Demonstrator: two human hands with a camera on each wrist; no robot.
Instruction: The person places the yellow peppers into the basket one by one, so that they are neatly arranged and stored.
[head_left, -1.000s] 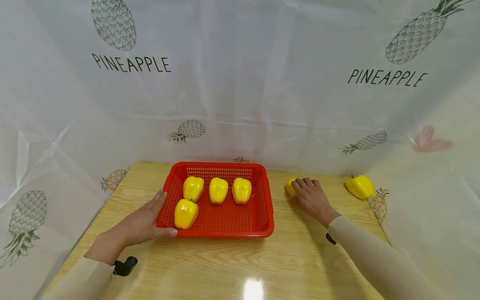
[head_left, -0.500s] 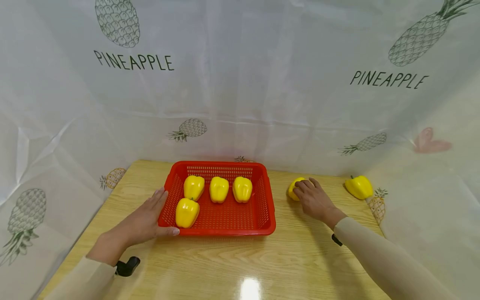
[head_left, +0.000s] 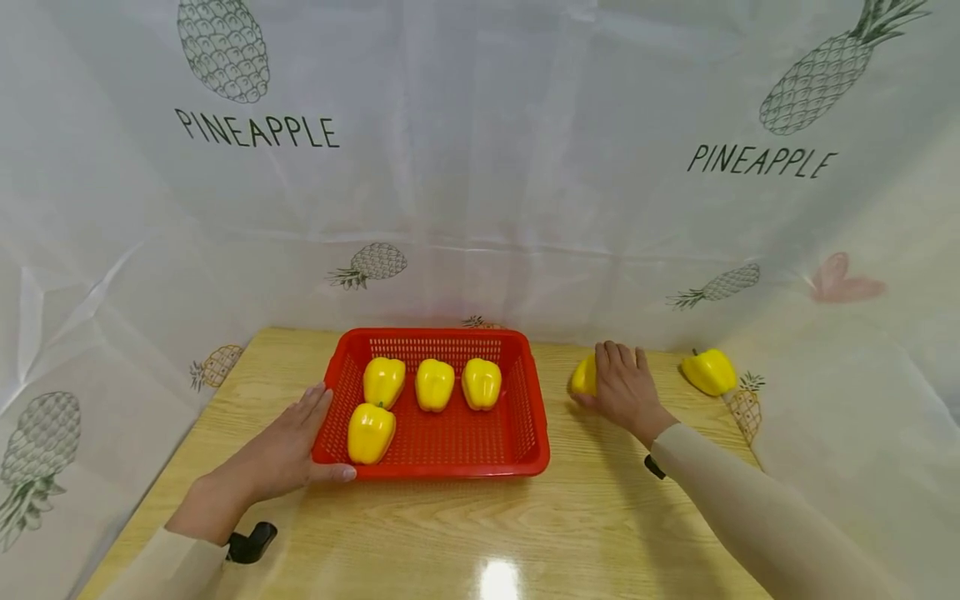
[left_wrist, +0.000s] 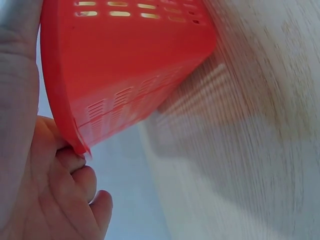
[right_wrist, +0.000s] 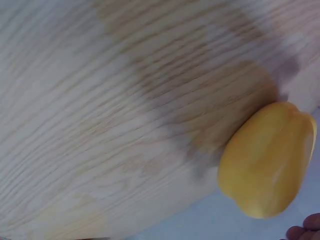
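A red plastic basket (head_left: 450,469) sits on the wooden table with several yellow bell peppers in it. At its front left corner my left hand (head_left: 281,446) grips the rim, thumb along the front edge; the left wrist view shows its fingers (left_wrist: 85,180) curled at the rim. Right of the basket, my right hand (head_left: 626,387) lies over a yellow bell pepper (head_left: 584,377), its fingers extended and partly hiding it. In the right wrist view that bell pepper (right_wrist: 267,160) rests on the table, with some fingertips (right_wrist: 305,229) apart from it at the corner.
Another yellow bell pepper (head_left: 708,372) lies at the table's far right edge. A white sheet (head_left: 480,167) with pineapple prints hangs behind and at both sides. Wooden tabletop (head_left: 420,542) extends in front of the basket.
My right hand's fingers have straightened from a more bent pose and shifted over the bell pepper. The left hand and basket stay in place; the head view has shifted slightly.
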